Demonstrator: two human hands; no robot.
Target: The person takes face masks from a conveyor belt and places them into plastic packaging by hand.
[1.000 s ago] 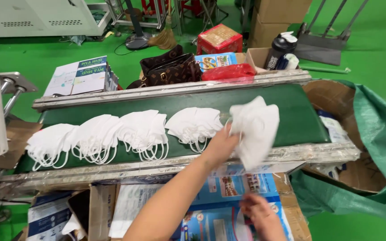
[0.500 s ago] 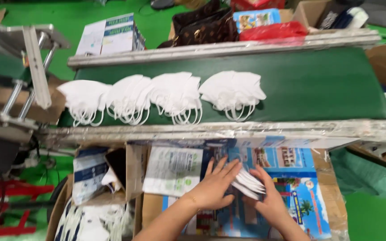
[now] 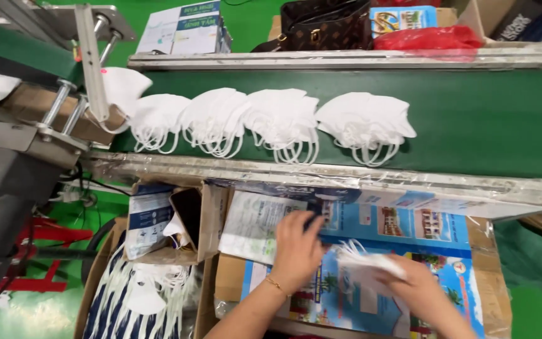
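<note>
Both hands work low in the frame over a printed blue carton (image 3: 409, 232) that lies below the green conveyor belt (image 3: 484, 119). Right hand (image 3: 418, 289), lower right, is closed on a small stack of white masks (image 3: 365, 267); the stack sticks out to the left of the fingers, long axis roughly left-right with a slight tilt down toward the right, ear loops fanned toward the upper left. Left hand (image 3: 296, 248), just left of the stack, lies palm down with fingers spread on the carton and grips nothing; it sits near the stack's free end. Four more mask piles (image 3: 283, 116) lie in a row on the belt, upper centre, well apart from both hands, loops hanging toward the near rail.
</note>
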